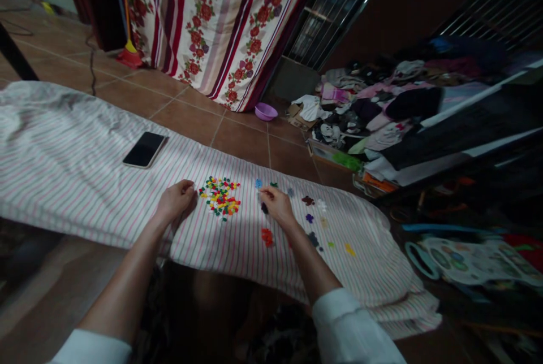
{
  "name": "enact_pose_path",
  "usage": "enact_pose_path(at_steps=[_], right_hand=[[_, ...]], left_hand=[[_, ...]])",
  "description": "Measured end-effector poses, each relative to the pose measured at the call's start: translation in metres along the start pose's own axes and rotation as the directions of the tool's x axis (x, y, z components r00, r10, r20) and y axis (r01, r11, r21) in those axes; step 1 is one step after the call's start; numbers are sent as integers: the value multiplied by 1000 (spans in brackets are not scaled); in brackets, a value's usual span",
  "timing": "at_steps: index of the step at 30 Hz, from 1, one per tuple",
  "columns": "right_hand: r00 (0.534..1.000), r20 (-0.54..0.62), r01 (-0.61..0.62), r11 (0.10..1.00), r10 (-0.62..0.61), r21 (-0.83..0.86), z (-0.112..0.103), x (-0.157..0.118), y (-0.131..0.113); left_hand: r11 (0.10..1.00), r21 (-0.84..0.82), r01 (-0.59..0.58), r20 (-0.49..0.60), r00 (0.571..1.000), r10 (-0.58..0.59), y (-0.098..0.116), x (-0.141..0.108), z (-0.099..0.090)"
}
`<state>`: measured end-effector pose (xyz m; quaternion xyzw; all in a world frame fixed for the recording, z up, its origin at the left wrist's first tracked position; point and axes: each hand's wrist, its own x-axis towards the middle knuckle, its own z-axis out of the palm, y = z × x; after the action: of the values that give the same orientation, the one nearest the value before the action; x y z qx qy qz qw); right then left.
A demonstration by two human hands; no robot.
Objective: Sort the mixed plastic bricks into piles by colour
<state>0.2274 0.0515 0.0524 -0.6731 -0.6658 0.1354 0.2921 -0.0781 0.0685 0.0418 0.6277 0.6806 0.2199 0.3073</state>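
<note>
A mixed pile of tiny coloured pieces [220,197], red, yellow, green, orange and white, lies on the striped cloth [190,245]. Just left of it rests my left hand [176,200], fingers curled closed; anything inside them is hidden. My right hand [275,204] is closed in a pinch over the small heaps, near the light blue pieces [258,183], and what it grips is too small to make out. Black pieces [264,208] lie under its fingers. Around it are orange-red pieces [267,237], dark brown pieces [307,200], purple pieces [309,218] and yellow pieces [349,249].
A phone [145,150] lies on the cloth to the left. Beyond the cloth's far edge are a tiled floor [241,135], a purple basin [266,111] and a floral curtain [203,19]. Clothes [373,98] are heaped at the right.
</note>
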Motion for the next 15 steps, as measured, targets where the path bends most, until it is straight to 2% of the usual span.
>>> enact_pose_path(at_steps=[4,6,10,15], right_hand=[[972,155,177,984,-175,-1,47,25,-53],[962,200,203,976,-185,-75,66,36,-73],[965,245,165,948,-98,-273,90,55,-101],[954,297,104,907,24,-407,101,68,-118]], left_hand=[[999,-37,-7,-9,1000,6,-3,2,1],[997,-76,-14,-8,1000,13,-5,3,2],[992,-122,-12,1,1000,12,-10,4,4],[988,-153,-34,-4,999,33,-12,4,4]])
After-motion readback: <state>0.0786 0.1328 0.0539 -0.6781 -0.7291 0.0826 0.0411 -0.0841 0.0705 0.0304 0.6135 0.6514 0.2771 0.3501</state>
